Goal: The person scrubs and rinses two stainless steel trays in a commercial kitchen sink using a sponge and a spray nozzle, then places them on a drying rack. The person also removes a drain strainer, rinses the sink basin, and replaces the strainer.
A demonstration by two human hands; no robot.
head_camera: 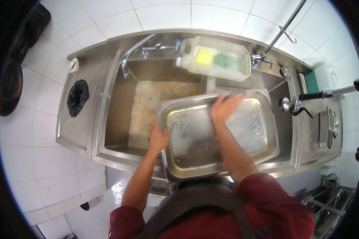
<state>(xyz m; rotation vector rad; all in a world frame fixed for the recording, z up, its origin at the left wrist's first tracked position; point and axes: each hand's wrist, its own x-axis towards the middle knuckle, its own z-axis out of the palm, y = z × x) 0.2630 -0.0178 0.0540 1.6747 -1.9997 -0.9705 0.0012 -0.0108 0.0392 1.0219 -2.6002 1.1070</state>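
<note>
A deep rectangular stainless steel pan [194, 143] lies tilted over the divider and right basin of a double sink. Wet suds and droplets coat its inside. My left hand [159, 139] grips the pan's left rim, thumb on the inner side. Across the pan, my right hand [227, 107] reaches to the far rim with its fingers stretched out. Under those fingertips is a blurred grey scouring pad [238, 93], mostly covered. Behind the pan rests a cut-open plastic jug [185, 64] holding soapy liquid, a yellow sponge [204, 56] and a green scouring pad [222, 60].
Cloudy brownish water [146, 98] stands in the left basin below a swivel faucet [131, 53]. A spray nozzle [287, 104] hangs at right, above a steel lidded container [328, 128]. On the left drainboard are a black plastic bag [78, 98] and a small white cup [73, 65].
</note>
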